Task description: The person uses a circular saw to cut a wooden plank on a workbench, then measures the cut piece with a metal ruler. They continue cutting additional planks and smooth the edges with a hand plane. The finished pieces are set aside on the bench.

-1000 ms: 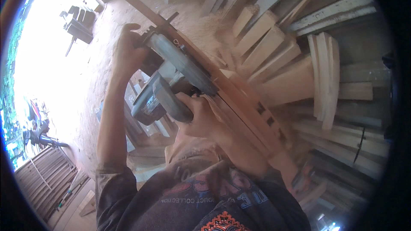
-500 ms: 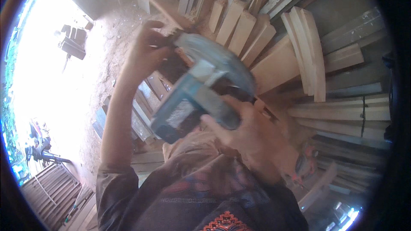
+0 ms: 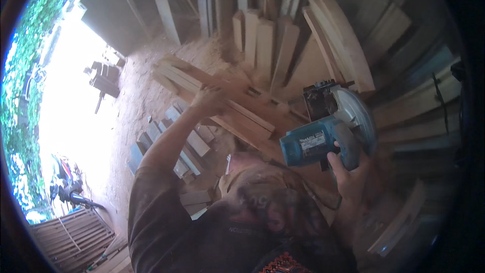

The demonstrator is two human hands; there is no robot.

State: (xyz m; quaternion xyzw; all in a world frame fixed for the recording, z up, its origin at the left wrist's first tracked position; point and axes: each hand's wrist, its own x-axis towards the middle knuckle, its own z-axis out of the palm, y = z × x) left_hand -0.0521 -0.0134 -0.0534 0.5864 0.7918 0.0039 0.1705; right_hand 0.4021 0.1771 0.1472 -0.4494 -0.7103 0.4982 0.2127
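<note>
A circular saw (image 3: 306, 142) is gripped by the partly hidden right hand (image 3: 352, 174); whether the left hand (image 3: 208, 102) grips boards (image 3: 247, 115) cannot be told.

Right hand (image 3: 353, 178) partly hidden behind saw handle (image 3: 349, 149); shirt (image 3: 212, 237) cut off below.

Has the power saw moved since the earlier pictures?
Yes. The power saw has moved to the person's right, in the right hand, ending much nearer the curved boards.
</note>
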